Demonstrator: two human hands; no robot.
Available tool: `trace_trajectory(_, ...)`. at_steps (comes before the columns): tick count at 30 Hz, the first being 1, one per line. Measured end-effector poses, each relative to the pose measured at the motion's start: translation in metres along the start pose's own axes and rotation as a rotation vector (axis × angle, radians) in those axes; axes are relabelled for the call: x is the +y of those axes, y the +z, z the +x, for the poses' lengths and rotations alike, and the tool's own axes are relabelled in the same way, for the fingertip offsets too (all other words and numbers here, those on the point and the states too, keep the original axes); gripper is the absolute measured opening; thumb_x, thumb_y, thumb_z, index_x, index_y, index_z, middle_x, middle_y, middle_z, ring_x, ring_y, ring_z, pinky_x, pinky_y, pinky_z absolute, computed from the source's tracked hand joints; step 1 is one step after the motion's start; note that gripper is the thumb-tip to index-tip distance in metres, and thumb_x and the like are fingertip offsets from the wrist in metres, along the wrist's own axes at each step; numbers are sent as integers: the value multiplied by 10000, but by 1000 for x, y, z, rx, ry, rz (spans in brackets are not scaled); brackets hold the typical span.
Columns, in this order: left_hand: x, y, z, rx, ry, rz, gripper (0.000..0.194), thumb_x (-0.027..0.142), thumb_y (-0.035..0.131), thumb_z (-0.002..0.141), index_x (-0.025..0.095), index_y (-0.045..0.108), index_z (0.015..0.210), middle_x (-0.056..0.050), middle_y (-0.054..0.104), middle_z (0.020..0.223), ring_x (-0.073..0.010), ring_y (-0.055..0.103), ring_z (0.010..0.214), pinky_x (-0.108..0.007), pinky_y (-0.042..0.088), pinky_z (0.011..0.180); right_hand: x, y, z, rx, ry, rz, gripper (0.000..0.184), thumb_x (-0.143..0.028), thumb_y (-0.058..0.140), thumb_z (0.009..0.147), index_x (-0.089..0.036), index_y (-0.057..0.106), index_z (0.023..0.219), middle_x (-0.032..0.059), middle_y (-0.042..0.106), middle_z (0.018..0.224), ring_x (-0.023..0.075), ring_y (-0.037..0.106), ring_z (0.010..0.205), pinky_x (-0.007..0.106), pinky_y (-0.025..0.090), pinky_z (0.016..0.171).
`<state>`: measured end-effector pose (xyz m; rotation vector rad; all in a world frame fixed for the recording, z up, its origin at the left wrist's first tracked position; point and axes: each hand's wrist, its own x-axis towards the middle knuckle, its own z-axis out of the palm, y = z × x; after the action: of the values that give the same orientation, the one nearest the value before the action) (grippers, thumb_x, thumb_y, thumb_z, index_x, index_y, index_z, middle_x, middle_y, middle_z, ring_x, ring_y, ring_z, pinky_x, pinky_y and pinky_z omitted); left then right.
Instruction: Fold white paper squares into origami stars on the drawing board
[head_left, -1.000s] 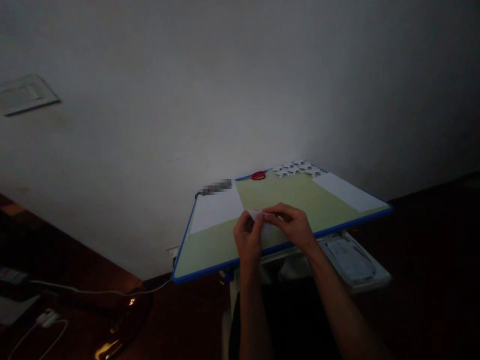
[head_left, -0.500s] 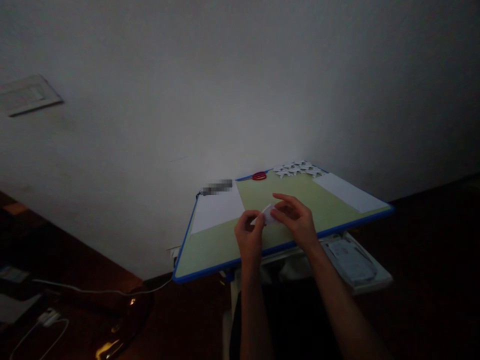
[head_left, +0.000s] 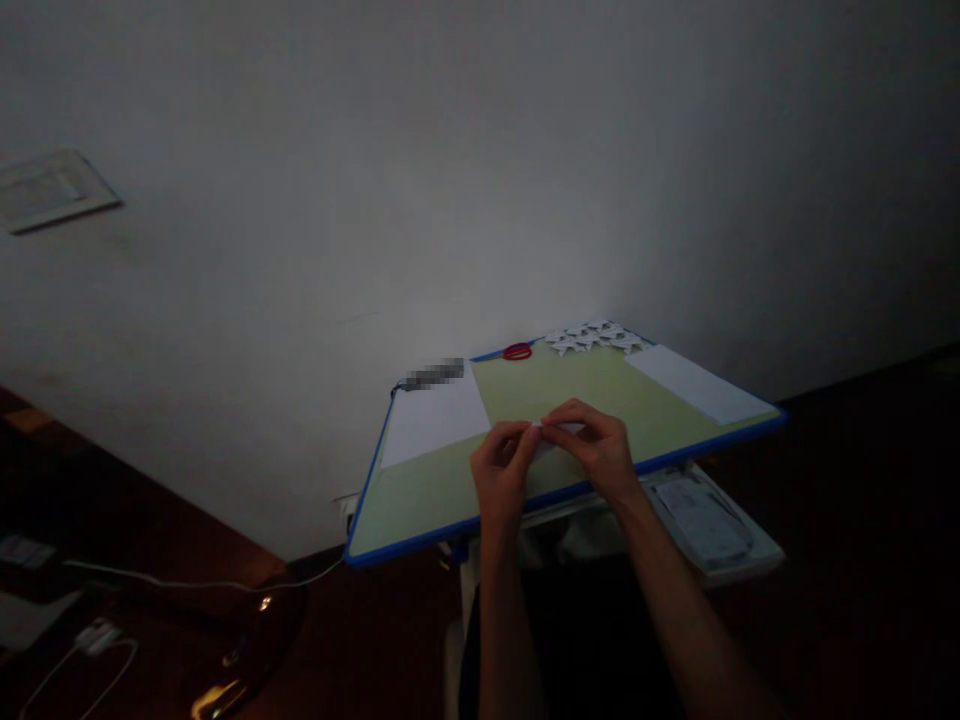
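Observation:
A small piece of folded white paper [head_left: 551, 440] is pinched between both my hands, above the front part of the green tabletop [head_left: 420, 510]. My left hand [head_left: 504, 468] grips its left end between thumb and fingers. From the other side, my right hand [head_left: 596, 448] closes thumb and forefinger on it, the fingertips of both hands nearly meeting. Much of the paper is hidden behind the fingers, so its exact folds cannot be made out.
Several folded white paper pieces [head_left: 596, 338] lie at the far corner, with red-handled scissors [head_left: 517, 352] to their left. White sheets lie at the left [head_left: 439, 420] and right [head_left: 701, 385]. A drawer [head_left: 705, 525] juts out below the blue edge. A white cable [head_left: 202, 584] runs at lower left.
My right hand's raised fingers have come down and its fingertips have moved left, towards those of my left hand. The paper has turned and shows less between them.

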<state>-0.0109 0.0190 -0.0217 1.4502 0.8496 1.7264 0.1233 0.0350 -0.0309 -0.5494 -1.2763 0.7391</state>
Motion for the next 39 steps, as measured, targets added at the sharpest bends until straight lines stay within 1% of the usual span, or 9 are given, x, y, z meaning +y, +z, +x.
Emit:
trace_trajectory(7, -3, -2, -1, 13, 50, 14, 140, 315, 772, 822, 181, 733, 819, -19, 676, 790, -156, 621, 781, -266, 493, 744, -2, 0, 0, -46, -40, -15, 50, -260, 828, 790, -255, 785, 816, 13, 718, 825, 179, 655, 789, 305, 522, 721)
trace_trajectory(9, -2, -3, -1, 25, 66, 28, 139, 315, 762, 830, 183, 723, 809, -14, 667, 781, -153, 614, 775, -261, 488, 739, -3, 0, -1, -68, -24, -43, 61, -282, 815, 806, -250, 787, 850, 18, 721, 848, 182, 661, 806, 305, 523, 728)
trace_trajectory(12, -1, -3, -1, 44, 73, 34, 135, 315, 748, 842, 187, 711, 819, -9, 658, 789, -151, 608, 779, -252, 480, 731, -5, 0, -2, -88, 27, -66, 131, -314, 795, 824, -237, 781, 929, 24, 720, 883, 190, 670, 844, 306, 523, 751)
trace_trajectory(17, 2, -3, -2, 64, 80, 62, 172, 346, 731, 853, 184, 692, 810, -12, 640, 787, -157, 602, 782, -251, 476, 725, -4, 1, -1, -74, 65, -72, 151, -346, 808, 805, -215, 732, 810, 11, 688, 794, 184, 646, 777, 299, 505, 719)
trace_trajectory(22, 1, -3, -2, 52, 64, 79, 194, 372, 726, 851, 186, 682, 816, -14, 639, 788, -160, 599, 774, -253, 480, 715, -2, 0, -1, -38, -5, -160, 126, -311, 793, 822, -218, 725, 769, 8, 672, 749, 183, 610, 738, 312, 471, 708)
trace_trajectory(25, 1, -2, -2, 32, 56, 73, 187, 363, 733, 844, 186, 683, 808, -14, 641, 780, -157, 597, 767, -254, 485, 718, -3, -1, -1, -42, -53, -198, 101, -283, 768, 844, -225, 729, 772, 9, 682, 759, 185, 609, 745, 318, 463, 711)
trace_trajectory(32, -4, -2, -2, 13, 55, 23, 146, 323, 759, 836, 187, 707, 840, -12, 656, 809, -150, 607, 792, -271, 506, 778, -1, -1, -1, -36, -100, -237, 116, -307, 756, 863, -231, 747, 775, 16, 704, 758, 188, 632, 721, 329, 478, 695)
trace_trajectory(36, -6, -4, -2, 65, 69, 10, 174, 344, 771, 827, 183, 704, 823, -18, 670, 803, -159, 629, 802, -268, 505, 770, 2, 2, -2, -5, -85, -212, 107, -331, 779, 841, -240, 770, 787, 19, 731, 760, 189, 650, 707, 328, 499, 689)
trace_trajectory(39, -7, -5, -1, 129, 67, -10, 198, 362, 785, 813, 183, 701, 824, -17, 672, 797, -155, 632, 789, -252, 499, 736, 2, 3, -2, -54, -30, -171, 125, -357, 793, 823, -242, 780, 871, 30, 755, 852, 207, 678, 798, 336, 522, 753)
